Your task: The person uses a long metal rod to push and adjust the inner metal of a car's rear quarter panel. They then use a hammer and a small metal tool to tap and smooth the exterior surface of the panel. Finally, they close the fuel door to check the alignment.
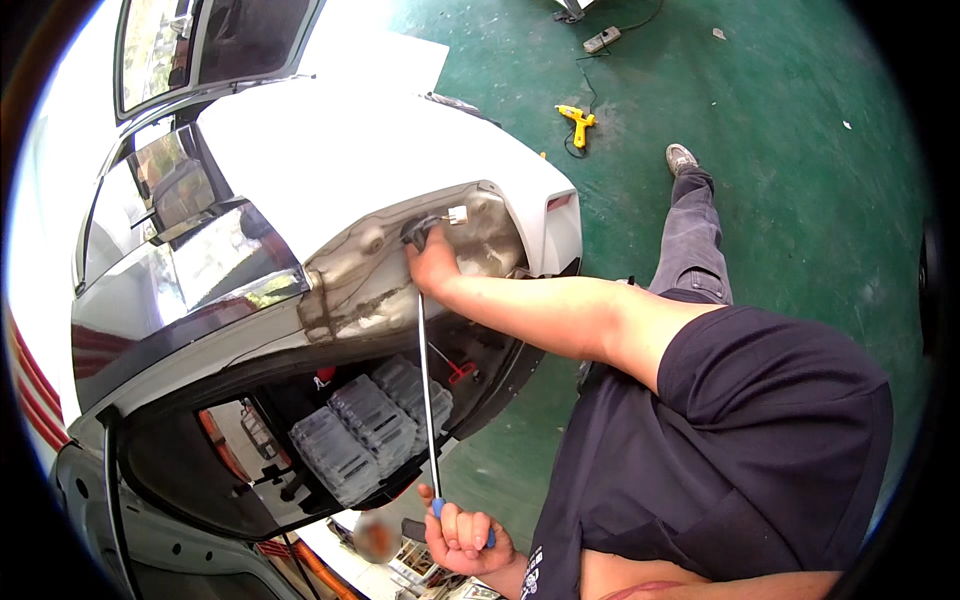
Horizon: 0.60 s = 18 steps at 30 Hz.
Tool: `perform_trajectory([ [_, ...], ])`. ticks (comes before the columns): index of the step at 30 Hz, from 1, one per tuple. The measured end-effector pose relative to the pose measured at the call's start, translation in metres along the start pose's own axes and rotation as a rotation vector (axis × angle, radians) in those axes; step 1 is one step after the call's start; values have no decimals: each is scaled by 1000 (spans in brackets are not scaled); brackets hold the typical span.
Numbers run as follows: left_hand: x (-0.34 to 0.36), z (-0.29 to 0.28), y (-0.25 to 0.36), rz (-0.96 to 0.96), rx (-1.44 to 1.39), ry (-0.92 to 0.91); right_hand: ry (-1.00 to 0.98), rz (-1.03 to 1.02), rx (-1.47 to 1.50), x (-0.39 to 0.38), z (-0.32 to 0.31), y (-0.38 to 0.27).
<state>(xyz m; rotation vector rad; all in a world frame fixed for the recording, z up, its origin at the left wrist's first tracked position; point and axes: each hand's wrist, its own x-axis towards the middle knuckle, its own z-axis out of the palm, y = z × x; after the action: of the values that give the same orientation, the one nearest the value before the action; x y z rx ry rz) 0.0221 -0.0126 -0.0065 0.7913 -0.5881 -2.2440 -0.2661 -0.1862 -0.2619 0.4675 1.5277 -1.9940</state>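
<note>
A long metal rod [428,400] with a blue handle runs upright in the view beside the opened rear of a white car [350,150]. My left hand [468,535], low in the view, is closed round the blue handle, one finger stretched along it. My right hand [432,262] is closed at the rod's upper end, against a bare, stained recess [480,240] in the car's rear corner. A dark grey piece [420,230] shows at its fingertips; what it is cannot be made out. A small white connector [457,215] hangs beside it.
Clear plastic boxes [370,420] sit in the car's boot, with a red-handled tool [460,373] beside them. The raised tailgate [110,480] is at lower left. On the green floor [800,130] lie a yellow glue gun [578,127], its cord and a power strip [602,40].
</note>
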Motion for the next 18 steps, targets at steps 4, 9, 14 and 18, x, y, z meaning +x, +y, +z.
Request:
perform_trajectory([
  [4, 2, -9, 5, -8, 76, -2, -12, -4, 17, -1, -2, 1],
  [9, -2, -4, -3, 12, -1, -34, 8, -13, 11, -2, -1, 1],
  [14, -2, 8, -13, 6, -79, -39, 3, -8, 33, -2, -3, -1],
  [18, -3, 11, -17, 5, -98, -40, -5, 8, 14, -2, -5, -2],
])
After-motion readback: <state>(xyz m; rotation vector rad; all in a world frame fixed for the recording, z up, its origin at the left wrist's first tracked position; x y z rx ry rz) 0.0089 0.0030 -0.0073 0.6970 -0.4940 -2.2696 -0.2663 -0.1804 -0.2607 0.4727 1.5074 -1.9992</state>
